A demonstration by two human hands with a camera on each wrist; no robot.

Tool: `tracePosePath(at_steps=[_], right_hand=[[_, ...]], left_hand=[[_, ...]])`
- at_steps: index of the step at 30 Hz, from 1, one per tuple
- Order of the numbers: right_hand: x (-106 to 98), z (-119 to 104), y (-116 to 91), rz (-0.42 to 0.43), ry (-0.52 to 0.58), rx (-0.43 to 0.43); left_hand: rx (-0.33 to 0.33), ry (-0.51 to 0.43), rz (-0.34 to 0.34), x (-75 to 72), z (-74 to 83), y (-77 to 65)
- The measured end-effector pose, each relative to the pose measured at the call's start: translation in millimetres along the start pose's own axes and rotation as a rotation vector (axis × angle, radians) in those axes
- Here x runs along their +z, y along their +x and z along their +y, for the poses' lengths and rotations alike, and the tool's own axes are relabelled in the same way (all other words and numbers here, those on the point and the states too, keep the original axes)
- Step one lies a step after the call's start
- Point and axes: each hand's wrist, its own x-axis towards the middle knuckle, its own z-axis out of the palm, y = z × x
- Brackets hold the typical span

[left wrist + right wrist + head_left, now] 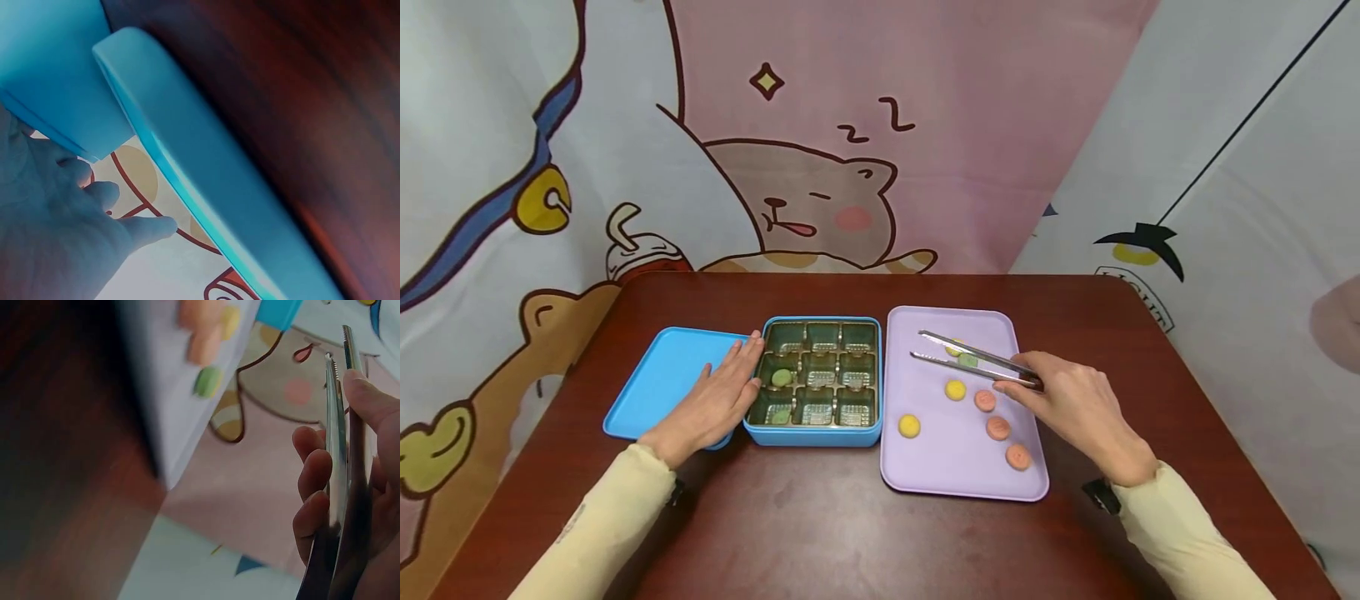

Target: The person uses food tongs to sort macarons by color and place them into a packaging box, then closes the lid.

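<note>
My right hand (1078,408) grips metal tongs (981,354) over the lilac tray (951,467); their serrated tips stand apart. Between and behind the tong arms I see a green macaron (967,360) and a partly hidden yellow one. In the right wrist view nothing is between the tips. My left hand (718,404), fingers straight, rests against the left side of a blue box (820,437). Its gold insert (820,375) has several compartments; one green macaron (782,377) lies in the middle-left one, another (781,416) in the front-left one.
Left of the box lies a blue lid (662,383), partly under my left hand and forearm. Two more yellow macarons (955,390) and three pink ones (997,428) sit on the tray. Everything stands on a brown table (820,525) before a cartoon-print cloth (985,125).
</note>
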Motion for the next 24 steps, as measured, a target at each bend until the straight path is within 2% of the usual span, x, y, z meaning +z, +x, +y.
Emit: tracePosePath(at_steps=[11, 16, 24], right_hand=[[-3, 34, -23, -0.091, -0.032, 0.174], [-2, 46, -30, -0.113, -0.061, 0.202], [2, 56, -36, -0.137, -0.088, 0.195]], left_hand=[[0.010, 0.003, 0.004, 3.0, -1.4, 0.4], [0.008, 0.006, 0.001, 2.6, -1.7, 0.7], [0.002, -0.002, 0.001, 3.0, -2.0, 0.1]])
